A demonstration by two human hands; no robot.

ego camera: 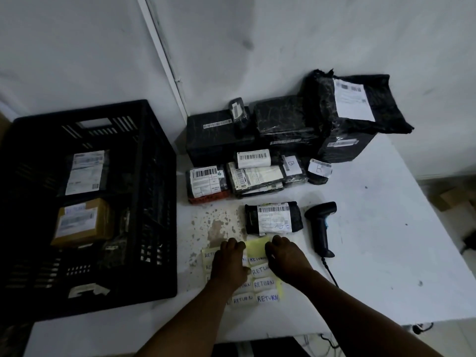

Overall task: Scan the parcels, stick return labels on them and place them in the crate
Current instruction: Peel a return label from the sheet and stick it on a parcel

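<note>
Head view, looking down on a white desk [373, 240] set against a pale wall.

At the near edge, towards the middle: a yellow sheet of return labels [266, 284], each white sticker hand-lettered RETURN. Both hands on that sheet. Left hand [229, 264] palm down over the sheet's left half, fingers curled at its far edge. Right hand [288, 258] on the right half, fingers bent down at the same far edge, where a bare yellow strip shows between the two hands. Cannot tell whether either hand is pinching a sticker or only pressing on the sheet.

Just beyond the fingertips, apart from them: a small black parcel [273, 219] lying flat, white barcode label facing up. Right of it, well in from the desk's right edge: a black handheld scanner [320, 228] lying on its side, cable trailing to the near edge.

Towards the far edge, against the wall: a cluster of more black-wrapped parcels [283, 140], large ones behind, small labelled ones in front, two marked B.

On the left side of the desk: a black slatted crate [154, 202], holding a black parcel with a white label [85, 172] and a brown box [82, 222] nearer the front.
</note>
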